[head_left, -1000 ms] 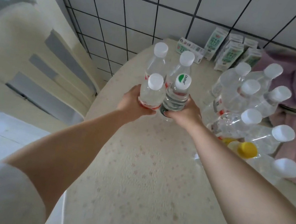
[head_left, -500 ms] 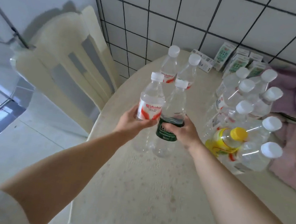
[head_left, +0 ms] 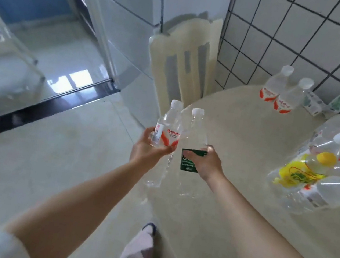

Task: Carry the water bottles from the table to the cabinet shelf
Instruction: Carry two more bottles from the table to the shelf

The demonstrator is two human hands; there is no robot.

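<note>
Two water bottles (head_left: pixel 166 137) (head_left: pixel 193 141) hung clear of the table (head_left: pixel 240 144), left hand (head_left: pixel 150 150) and right hand (head_left: pixel 206 161) fingers gripping one each; colliding bottles risked slipping.

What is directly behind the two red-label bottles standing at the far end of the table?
Behind the two red-label bottles is the tiled wall. Small green-and-white cartons stand beside them to the right. The wall's foot behind them is hidden.

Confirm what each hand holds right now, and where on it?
Left hand: red-label bottle, at the label band. Right hand: green-label bottle, at the label band.
</note>
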